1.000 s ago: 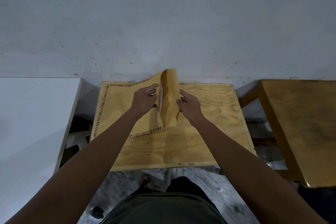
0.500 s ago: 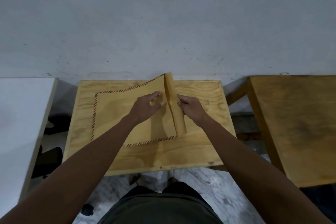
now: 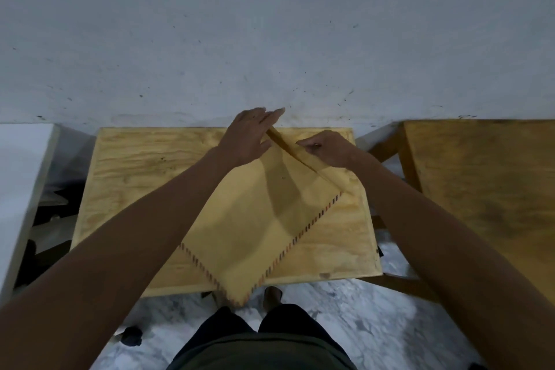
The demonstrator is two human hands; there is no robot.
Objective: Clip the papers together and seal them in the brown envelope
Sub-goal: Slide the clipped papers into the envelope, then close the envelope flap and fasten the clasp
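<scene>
A pale grey wall (image 3: 270, 24) fills the upper half of the view, and below it stands a plywood table (image 3: 144, 177) with a darker wooden table (image 3: 486, 183) to its right and a white surface (image 3: 21, 165) to its left. The brown envelope (image 3: 255, 228) lies skewed on the plywood table, one striped corner hanging past the near edge, its far end lifted toward the wall. Its flap (image 3: 303, 156) is folded over along a diagonal crease.

The left hand (image 3: 249, 137) lies flat with fingers stretched out and close together, palm pressing on the far end of the envelope beside the crease. The right hand (image 3: 327, 149) is curled, thumb and fingertips pressed onto the folded flap; whether it pinches the flap or only pushes it down cannot be told.

The papers are not visible. The left forearm hides the envelope's left edge, and the envelope's far corner is lost under the left hand.
</scene>
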